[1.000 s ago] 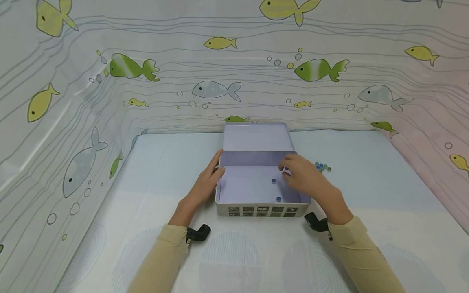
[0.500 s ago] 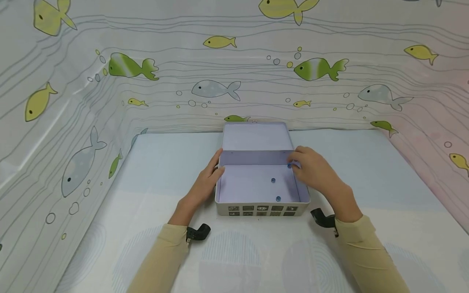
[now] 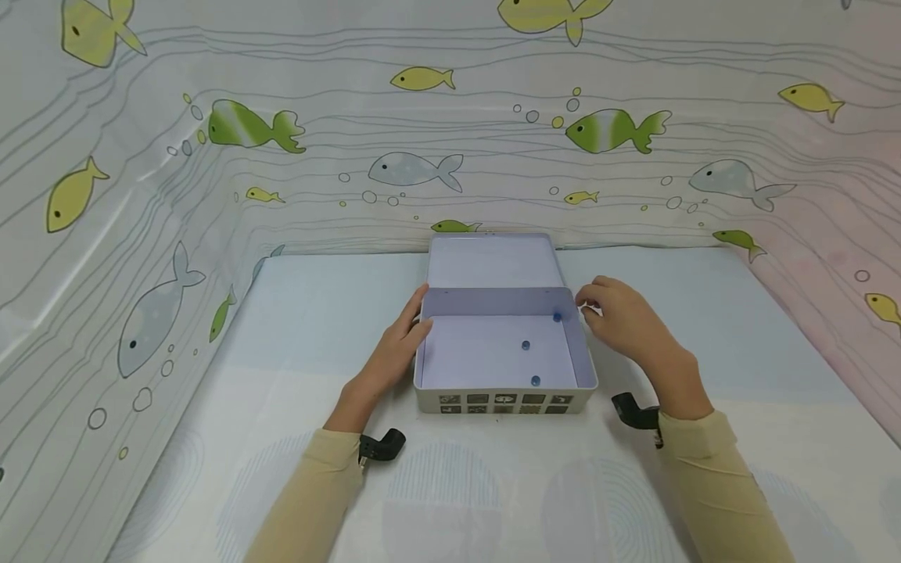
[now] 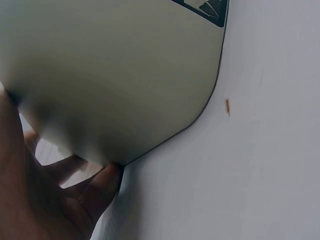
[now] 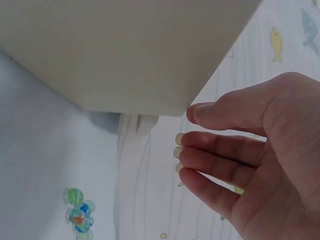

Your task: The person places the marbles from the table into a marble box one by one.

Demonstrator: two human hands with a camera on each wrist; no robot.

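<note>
A lidded tin box (image 3: 577, 401), pale with dark picture squares on its front, stands with its lid (image 3: 493, 262) tipped back. Inside lie three blue glass marbles: one by the back right corner (image 3: 558, 317), one mid-floor (image 3: 525, 346), one near the front (image 3: 536, 381). My left hand (image 3: 390, 352) grips the box's left wall, thumb at the rim; in the left wrist view, fingers touch the box side. My right hand (image 3: 626, 317) is just outside the back right corner, fingers loosely bent, nothing visible in them. The right wrist view shows several loose glass marbles (image 5: 77, 215) below it.
The box stands on a pale cloth-covered table (image 3: 317, 313). A fish-patterned sheet (image 3: 338, 117) rises behind and along both sides. A tiny brown speck (image 4: 227, 107) lies on the cloth near the box. Each wrist wears a black camera (image 3: 637, 412).
My right hand has moved from inside the box out over its right wall. A third marble now lies by the back right corner. My left hand has stayed put.
</note>
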